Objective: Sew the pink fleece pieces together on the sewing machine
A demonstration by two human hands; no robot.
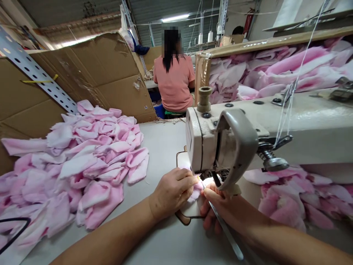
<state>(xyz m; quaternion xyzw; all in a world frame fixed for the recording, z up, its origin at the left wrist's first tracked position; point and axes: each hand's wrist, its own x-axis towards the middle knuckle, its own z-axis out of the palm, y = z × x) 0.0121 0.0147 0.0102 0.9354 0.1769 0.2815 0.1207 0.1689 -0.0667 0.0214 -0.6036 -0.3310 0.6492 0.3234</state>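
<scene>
The head of an industrial sewing machine point(220, 143), cream-coloured, stands in front of me with its needle area partly hidden by my hands. A small piece of pink fluffy fabric point(196, 191) lies under it. My left hand point(172, 193) pinches this piece from the left, close to the needle. From the right, my right hand point(217, 208) grips a long slim steel tool point(224, 228), whose tip reaches the fabric. A lamp lights the spot, and the presser foot is hidden.
A large heap of pink fabric pieces point(74, 165) lies on the grey table point(162, 154) to my left, and another point(286, 198) lies to my right. A cardboard-lined bin of pink pieces point(261, 70) stands behind the machine. A seated co-worker point(173, 84) faces away beyond cardboard sheets point(82, 77).
</scene>
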